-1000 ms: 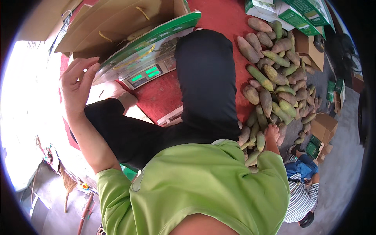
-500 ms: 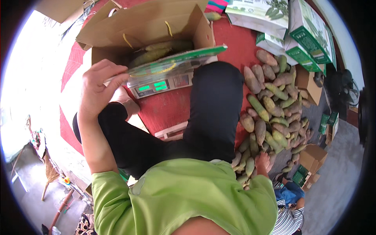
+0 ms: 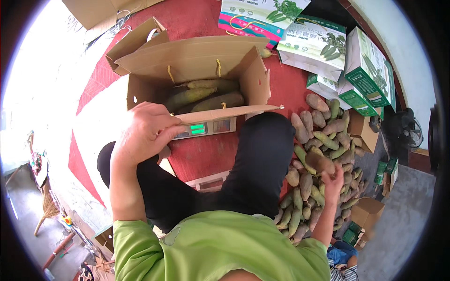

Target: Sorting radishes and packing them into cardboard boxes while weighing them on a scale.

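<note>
The right hand [image 3: 332, 181] has its grip around a brownish root [image 3: 320, 163] over the pile [image 3: 306, 186] at right; likely firm and weighty, best held mid-body. The left hand [image 3: 146, 131] pinches the carton's near flap [image 3: 229, 113].

- Strong daylight pours in from the left; that side of the frame burns out to white, with detail lost.
- The left hand [image 3: 147, 131] catches this glare and looks pale along its outer edge.
- Shadow fills the carton [image 3: 194, 58], darkest in its bottom.
- The green display [image 3: 198, 129] glows brightly.
- The right side is dimmer, the fan [image 3: 410, 132] sunk in shade.
- The right hand [image 3: 333, 181] and its root [image 3: 319, 163] are blurred.
- The wall [image 3: 405, 56] bends toward the black, bluish-fringed rim.
</note>
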`<state>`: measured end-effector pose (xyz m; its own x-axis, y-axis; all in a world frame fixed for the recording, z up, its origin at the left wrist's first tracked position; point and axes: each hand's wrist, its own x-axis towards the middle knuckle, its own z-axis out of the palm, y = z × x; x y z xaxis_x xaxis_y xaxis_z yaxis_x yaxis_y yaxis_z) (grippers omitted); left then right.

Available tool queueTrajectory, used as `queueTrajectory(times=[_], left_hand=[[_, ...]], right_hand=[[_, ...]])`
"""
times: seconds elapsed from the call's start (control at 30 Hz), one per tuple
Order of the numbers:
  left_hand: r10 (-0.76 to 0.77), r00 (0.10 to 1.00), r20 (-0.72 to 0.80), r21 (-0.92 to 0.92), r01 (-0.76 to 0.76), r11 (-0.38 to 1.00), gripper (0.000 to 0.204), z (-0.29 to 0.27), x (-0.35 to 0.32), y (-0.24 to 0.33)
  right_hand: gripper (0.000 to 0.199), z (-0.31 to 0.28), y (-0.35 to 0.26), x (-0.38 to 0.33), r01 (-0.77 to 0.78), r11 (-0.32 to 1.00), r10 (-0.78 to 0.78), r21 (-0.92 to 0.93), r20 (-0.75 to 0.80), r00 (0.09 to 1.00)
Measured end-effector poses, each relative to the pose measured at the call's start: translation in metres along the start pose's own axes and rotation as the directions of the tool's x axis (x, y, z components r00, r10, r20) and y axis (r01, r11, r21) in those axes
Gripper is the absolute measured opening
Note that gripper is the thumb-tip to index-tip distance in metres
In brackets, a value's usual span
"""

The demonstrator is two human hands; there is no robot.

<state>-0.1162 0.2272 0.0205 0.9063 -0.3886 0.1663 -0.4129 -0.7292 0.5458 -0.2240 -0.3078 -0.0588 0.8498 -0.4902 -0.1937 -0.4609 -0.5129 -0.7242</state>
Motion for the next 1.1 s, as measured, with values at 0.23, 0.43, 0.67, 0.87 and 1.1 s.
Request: queueTrajectory(times=[0.23, 0.43, 0.67, 0.87, 1.1], left_hand=[[-0.024, 0.999, 0.045, -0.115, 0.029, 0.993, 0.015, -0.006, -0.004, -0.003], [-0.033, 0.999, 0.039, -0.152, 0.039, 0.988, 0.014, -0.008, -0.005, -0.005], [-0.012, 1.0, 0.006, -0.21, 0.013, 0.978, 0.011, -0.001, -0.002, -0.008], [-0.111, 0.993, 0.03, -0.207, 0.115, 0.972, 0.012, -0.002, 0.003, -0.004], [-0.174, 0.983, 0.056, -0.146, 0.18, 0.973, 0.016, -0.004, 0.0, -0.002]], right_hand=[[0.06, 0.037, -0.19, 0.04, 0.51, 0.8, -0.563, 0.315, 0.1, 0.82], [0.055, 0.112, -0.301, 0.029, 0.829, 0.544, -0.808, 0.132, 0.35, 0.474], [0.043, 0.2, -0.303, 0.042, 0.985, 0.088, -0.743, -0.15, 0.649, 0.165], [0.032, 0.165, -0.293, 0.041, 0.96, 0.28, -0.922, 0.011, 0.281, 0.266], [0.034, 0.096, -0.136, 0.069, 0.631, 0.774, -0.608, -0.05, 0.219, 0.763]])
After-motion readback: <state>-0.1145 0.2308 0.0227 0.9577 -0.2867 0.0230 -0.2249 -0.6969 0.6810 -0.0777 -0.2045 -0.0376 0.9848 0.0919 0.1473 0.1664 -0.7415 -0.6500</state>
